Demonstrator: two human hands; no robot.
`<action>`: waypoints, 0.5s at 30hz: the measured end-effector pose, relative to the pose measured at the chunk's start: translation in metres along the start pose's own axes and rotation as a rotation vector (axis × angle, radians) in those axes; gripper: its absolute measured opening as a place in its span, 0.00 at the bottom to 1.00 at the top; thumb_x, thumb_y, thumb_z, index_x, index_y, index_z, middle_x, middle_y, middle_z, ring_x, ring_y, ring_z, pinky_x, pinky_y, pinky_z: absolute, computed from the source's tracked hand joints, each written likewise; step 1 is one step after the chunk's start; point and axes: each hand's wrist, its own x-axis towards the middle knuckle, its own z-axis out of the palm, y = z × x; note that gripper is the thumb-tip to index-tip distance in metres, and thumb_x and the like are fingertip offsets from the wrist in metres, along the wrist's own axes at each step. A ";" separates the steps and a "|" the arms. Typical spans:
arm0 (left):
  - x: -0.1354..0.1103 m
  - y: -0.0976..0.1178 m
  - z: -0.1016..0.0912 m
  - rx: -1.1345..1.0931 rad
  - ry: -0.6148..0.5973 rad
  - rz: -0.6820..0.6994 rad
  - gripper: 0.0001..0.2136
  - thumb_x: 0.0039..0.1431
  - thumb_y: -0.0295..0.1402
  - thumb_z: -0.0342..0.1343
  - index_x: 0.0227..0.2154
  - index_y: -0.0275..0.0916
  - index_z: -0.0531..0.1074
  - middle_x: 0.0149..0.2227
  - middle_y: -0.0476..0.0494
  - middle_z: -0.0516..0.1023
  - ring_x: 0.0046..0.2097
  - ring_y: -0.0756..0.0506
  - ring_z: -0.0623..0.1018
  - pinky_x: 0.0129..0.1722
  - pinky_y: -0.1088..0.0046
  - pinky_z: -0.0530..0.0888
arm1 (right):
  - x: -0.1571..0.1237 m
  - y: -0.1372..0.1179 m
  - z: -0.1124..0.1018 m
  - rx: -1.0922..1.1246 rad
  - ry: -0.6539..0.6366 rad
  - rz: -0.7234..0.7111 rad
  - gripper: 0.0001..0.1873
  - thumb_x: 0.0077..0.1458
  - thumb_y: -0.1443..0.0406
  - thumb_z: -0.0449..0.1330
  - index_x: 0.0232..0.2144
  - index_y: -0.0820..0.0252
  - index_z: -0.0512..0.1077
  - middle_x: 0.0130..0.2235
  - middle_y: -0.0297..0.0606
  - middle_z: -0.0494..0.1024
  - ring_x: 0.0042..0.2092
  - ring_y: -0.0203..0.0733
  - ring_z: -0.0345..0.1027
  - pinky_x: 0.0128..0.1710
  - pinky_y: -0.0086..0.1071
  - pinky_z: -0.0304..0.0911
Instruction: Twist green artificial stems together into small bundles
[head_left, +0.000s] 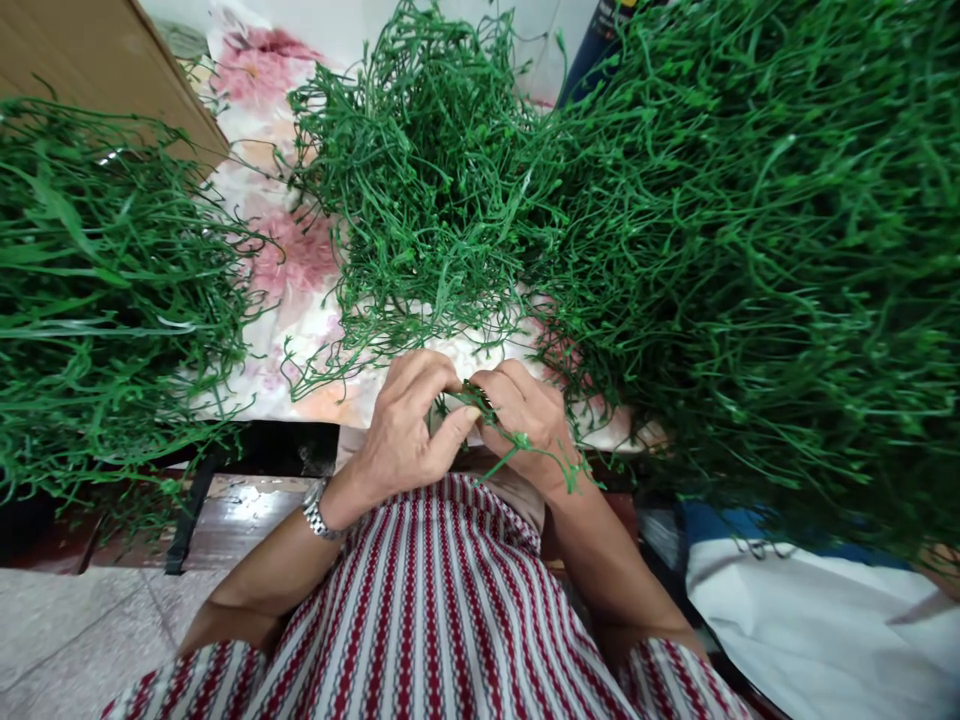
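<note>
My left hand and my right hand meet at the table's near edge, both with fingers curled in a pinch. Between them they grip a thin green plastic stem, which trails down past my right wrist. A metal watch sits on my left wrist. Just beyond my fingers lies a tangled heap of the same green stems on a cloth with pink flowers.
A far larger mass of green stems fills the right side, and another pile fills the left. A wooden panel stands at the back left. White fabric lies at the lower right, and grey floor tiles show at the lower left.
</note>
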 end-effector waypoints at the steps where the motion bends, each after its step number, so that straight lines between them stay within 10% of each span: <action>1: 0.000 -0.001 0.000 -0.007 -0.014 -0.004 0.04 0.55 0.30 0.53 0.28 0.36 0.65 0.32 0.42 0.69 0.39 0.44 0.69 0.41 0.64 0.66 | 0.000 0.000 -0.001 0.000 0.001 0.000 0.11 0.59 0.67 0.47 0.28 0.62 0.67 0.28 0.37 0.66 0.29 0.36 0.60 0.27 0.29 0.55; 9: -0.001 -0.019 -0.014 -0.468 -0.188 -0.117 0.09 0.57 0.32 0.52 0.23 0.37 0.67 0.24 0.49 0.65 0.30 0.49 0.67 0.31 0.71 0.63 | -0.004 0.002 0.000 0.130 0.055 -0.062 0.08 0.59 0.66 0.49 0.37 0.63 0.65 0.29 0.37 0.67 0.31 0.36 0.63 0.29 0.29 0.57; 15: 0.006 -0.009 -0.022 -0.242 -0.303 -0.237 0.16 0.57 0.37 0.51 0.16 0.36 0.64 0.19 0.51 0.64 0.26 0.51 0.64 0.34 0.70 0.60 | -0.002 -0.003 -0.002 -0.001 0.021 -0.105 0.12 0.60 0.65 0.48 0.42 0.64 0.67 0.28 0.37 0.68 0.30 0.37 0.63 0.29 0.30 0.56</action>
